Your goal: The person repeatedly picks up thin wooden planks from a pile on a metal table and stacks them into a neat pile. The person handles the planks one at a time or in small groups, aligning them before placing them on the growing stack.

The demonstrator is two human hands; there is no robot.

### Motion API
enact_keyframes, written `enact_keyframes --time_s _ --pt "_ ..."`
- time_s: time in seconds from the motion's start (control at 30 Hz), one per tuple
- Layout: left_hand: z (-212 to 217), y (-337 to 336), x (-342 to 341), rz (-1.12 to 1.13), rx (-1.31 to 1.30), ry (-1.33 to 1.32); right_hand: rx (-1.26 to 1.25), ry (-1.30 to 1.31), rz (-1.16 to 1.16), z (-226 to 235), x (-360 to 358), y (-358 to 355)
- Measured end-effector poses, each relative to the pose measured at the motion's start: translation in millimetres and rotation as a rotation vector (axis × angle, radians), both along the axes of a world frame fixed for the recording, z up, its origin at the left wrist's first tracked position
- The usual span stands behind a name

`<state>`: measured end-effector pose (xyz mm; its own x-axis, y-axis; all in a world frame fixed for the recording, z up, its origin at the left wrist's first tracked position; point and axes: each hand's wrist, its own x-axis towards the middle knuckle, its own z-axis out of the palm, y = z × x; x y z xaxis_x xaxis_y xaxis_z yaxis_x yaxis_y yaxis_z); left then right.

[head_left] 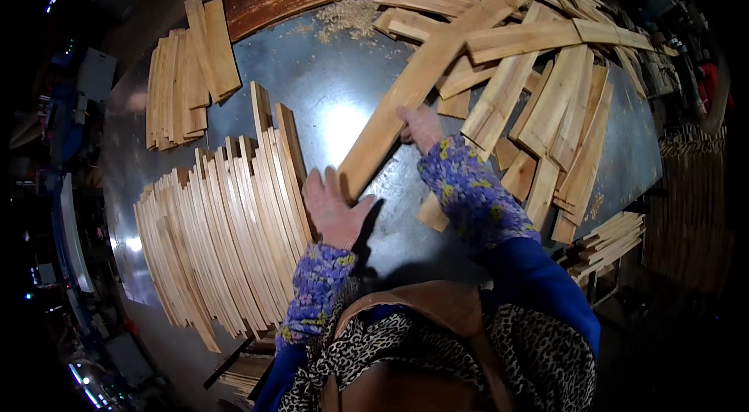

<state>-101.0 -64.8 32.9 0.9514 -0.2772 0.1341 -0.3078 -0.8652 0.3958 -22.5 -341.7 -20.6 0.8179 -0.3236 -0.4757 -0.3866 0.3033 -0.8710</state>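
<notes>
My right hand (421,128) grips a long, flat, brown wooden board (421,88) by its edge, my left hand (334,209) spread wide at the board's near end.

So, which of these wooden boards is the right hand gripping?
The long, flat, brown wooden board slanting from beside the bare left hand onto the jumbled wooden pile; unlike the others, its edge is in the bare right hand.
</notes>
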Motion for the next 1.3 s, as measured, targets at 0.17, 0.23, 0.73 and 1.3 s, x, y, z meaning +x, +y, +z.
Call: enact_keyframes --time_s 0.17,0.23,0.73,1.3 --pt "-32.1 -36.0 0.7 0.04 -0.085 0.548 -0.689 -0.226 0.508 47.0 -56.5 -18.4" --pt "-42.2 -20.8 17.0 0.07 -0.44 0.9 -1.337 -0.482 0.47 64.6 -46.6 -71.0" --pt "-56.2 16.1 -60.1 0.581 -1.163 0.832 -0.925 0.155 1.041 83.5 69.8 -152.0" --pt "-11.1 20.0 -78.1 0.444 -0.607 0.725 -0.276 -0.136 0.854 11.2 -135.2 125.9"
